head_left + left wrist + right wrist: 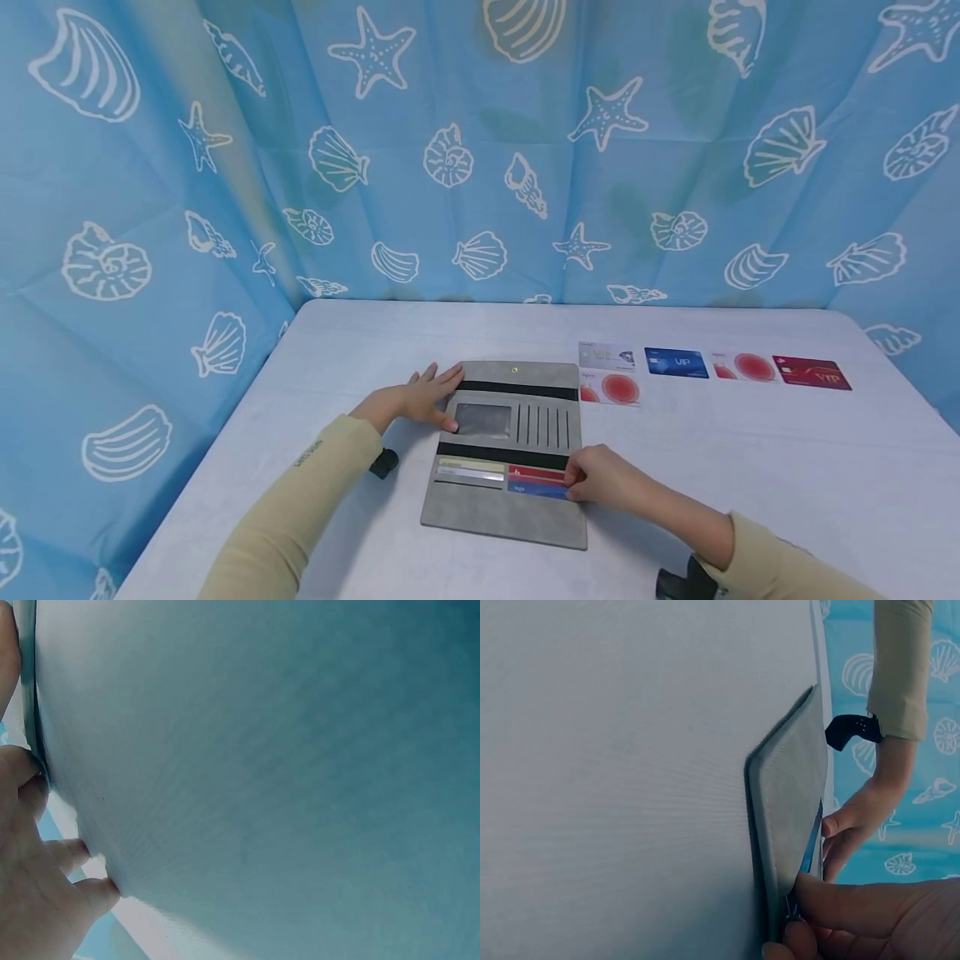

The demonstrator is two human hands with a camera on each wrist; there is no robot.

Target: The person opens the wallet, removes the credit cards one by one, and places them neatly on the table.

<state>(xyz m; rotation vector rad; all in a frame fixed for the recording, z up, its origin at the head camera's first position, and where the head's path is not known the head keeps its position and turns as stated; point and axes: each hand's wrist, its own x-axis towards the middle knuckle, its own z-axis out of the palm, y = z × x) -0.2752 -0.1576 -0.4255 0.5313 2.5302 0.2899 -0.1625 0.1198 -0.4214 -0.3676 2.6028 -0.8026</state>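
Observation:
A long grey wallet [502, 515] lies unfolded on the table, with a clear window [483, 420] and narrow slots in its middle panel. In its lower panel, a red card [536, 472] and a blue card [534, 490] show in the right pockets. Light-coloured cards [471, 473] fill the left pockets. My right hand [606, 477] pinches the right end of the blue card at the wallet's edge; its thumb presses there in the right wrist view. With spread fingers, my left hand [423, 398] rests on the wallet's upper left edge, thumb beside the window.
Right of the wallet lie a silver VIP card [604, 357], a white card with red circles [611, 388], a blue VIP card [677, 362], another red-circle card [744, 367] and a red VIP card [812, 372]. A seashell-print curtain [465, 108] hangs behind the white table [337, 333].

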